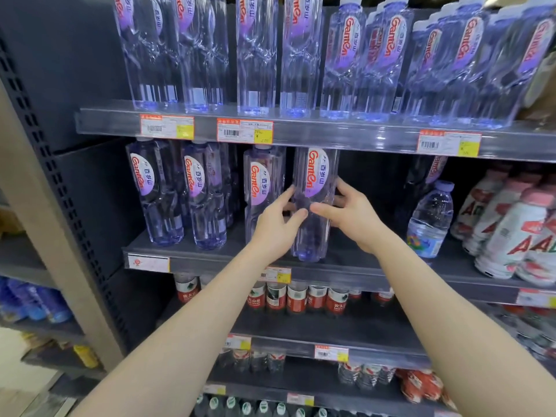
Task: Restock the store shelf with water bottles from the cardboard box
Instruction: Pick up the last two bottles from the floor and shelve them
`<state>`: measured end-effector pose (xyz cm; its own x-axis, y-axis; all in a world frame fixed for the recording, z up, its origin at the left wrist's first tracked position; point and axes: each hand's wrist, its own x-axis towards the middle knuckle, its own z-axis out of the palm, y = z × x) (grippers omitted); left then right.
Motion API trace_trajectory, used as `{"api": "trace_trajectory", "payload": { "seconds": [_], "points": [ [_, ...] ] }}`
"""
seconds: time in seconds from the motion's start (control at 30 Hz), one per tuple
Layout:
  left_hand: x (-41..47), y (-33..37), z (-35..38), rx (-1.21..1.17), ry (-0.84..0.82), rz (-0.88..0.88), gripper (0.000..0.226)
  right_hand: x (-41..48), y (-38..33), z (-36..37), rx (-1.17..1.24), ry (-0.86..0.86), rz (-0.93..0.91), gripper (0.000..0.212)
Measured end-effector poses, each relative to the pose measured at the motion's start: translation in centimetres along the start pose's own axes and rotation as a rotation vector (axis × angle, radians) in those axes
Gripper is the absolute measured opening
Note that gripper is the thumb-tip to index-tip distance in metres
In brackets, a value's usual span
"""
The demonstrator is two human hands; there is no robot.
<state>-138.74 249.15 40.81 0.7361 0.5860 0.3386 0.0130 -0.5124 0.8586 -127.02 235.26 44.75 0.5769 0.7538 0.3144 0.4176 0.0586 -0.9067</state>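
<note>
Water bottle (pixel 313 206) upright on shelf (pixel 228 260), left hand (pixel 278 224), right hand (pixel 352 215) gripping

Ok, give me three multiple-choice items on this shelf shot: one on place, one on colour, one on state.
1. Where does the held bottle stand?
A. top shelf
B. second shelf
C. floor

2. What colour is the label's brand lettering?
A. red
B. green
C. black

3. What is on the held bottle?
A. no hand
B. left hand only
C. both hands

Answers:
1 B: its base rests on the second shelf.
2 A: the letters read red on white.
3 C: the left hand and right hand each have a grip on its sides.
</note>
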Motion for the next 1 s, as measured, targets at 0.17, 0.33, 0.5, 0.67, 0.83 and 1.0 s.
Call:
{"api": "trace_trajectory", "payload": {
  "seconds": [0.17, 0.33, 0.5, 0.67, 0.83, 1.0],
  "points": [
    [0.5, -0.9, 1.2, -0.015, 0.032, -0.021, 0.065, 1.2, 1.8, 0.0, -0.086, 0.011, -0.031, 0.061],
    [0.3, -1.9, 2.7, 0.001, -0.004, -0.055, 0.066, 1.4, 4.9, 0.4, -0.106, 0.039, -0.013, 0.068],
    [0.7, -2.0, 3.3, -0.034, 0.006, -0.093, 0.067, 2.3, 5.7, 0.1, -0.133, 0.023, 0.027, 0.076],
    [0.5, -1.0, 3.8, -0.077, 0.040, -0.163, 0.067, 2.4, 5.2, 0.1, -0.126, 0.013, 0.088, 0.080],
    [-0.1, 0.0, 3.9, -0.104, 0.020, -0.200, 0.066, 2.1, 5.1, 0.3, -0.104, 0.015, 0.162, 0.091],
    [-0.5, -0.5, 3.8, -0.114, 0.007, -0.181, 0.068, 1.8, 4.8, 0.6, -0.084, 0.022, 0.179, 0.087]
  ]
}}
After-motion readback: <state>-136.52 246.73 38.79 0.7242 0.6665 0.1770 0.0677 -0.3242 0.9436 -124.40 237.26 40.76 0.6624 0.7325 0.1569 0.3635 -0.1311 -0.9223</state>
